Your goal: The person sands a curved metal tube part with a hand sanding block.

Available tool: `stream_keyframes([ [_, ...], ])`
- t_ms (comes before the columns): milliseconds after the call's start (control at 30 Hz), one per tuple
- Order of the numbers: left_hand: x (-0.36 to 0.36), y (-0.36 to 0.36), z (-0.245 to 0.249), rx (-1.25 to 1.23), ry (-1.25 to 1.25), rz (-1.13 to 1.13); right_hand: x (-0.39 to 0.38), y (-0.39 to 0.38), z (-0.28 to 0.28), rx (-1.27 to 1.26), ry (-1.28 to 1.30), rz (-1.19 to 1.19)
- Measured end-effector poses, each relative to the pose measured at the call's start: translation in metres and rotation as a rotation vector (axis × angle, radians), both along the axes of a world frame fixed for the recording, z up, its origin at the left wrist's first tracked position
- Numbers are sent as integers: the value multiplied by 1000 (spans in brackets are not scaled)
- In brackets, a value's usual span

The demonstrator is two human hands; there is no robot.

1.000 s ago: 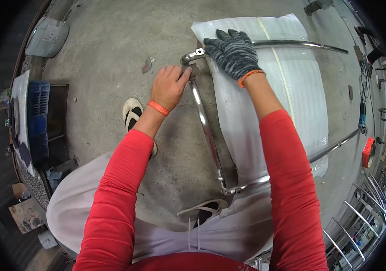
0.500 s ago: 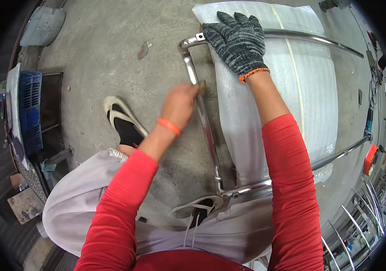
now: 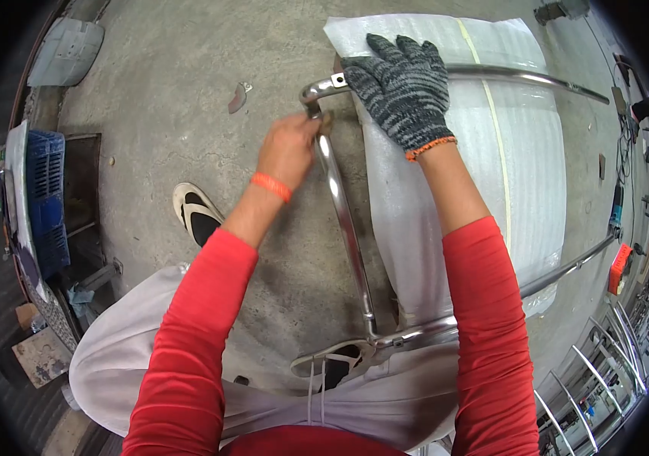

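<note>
A shiny bent metal tube frame lies partly over a long bundle in white foam wrap with a pale yellow strip. My left hand, bare with an orange band at the wrist, is closed at the frame's cross tube just below its upper corner. Something small and brownish shows at its fingertips, too blurred to name. My right hand, in a grey-black knitted glove, rests with fingers spread over the upper tube and the foam, beside a small tab with a hole.
Blue crates stand at the left, with a grey plastic container above. A broken reddish piece lies on the concrete floor. At the right are a red-orange box, cables and metal rods. My sandalled feet flank the frame's near end.
My left hand has moved up along the cross tube toward the corner. My right hand stays on the upper tube. The view has shifted slightly.
</note>
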State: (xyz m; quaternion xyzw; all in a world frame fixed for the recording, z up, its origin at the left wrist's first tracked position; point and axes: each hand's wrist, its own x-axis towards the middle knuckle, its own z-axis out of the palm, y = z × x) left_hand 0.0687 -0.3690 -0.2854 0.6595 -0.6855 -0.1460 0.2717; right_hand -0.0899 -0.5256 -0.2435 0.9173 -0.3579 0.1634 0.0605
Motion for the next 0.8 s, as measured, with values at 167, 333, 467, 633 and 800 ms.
stream_keyframes([
  [167, -16, 22, -2, -22, 0, 14, 1, -1, 9, 66, 4, -7],
  [333, 13, -13, -6, 2, 62, 27, 2, 0, 9, 53, 61, -1],
  [467, -22, 32, 1, 89, 133, 30, 4, 1, 13, 61, 105, -9],
  [633, -95, 131, 6, 155, 185, -26, 4, -3, 8, 40, 85, -11],
  [800, -33, 51, 3, 55, 112, -7, 2, -2, 6, 62, 60, -3],
])
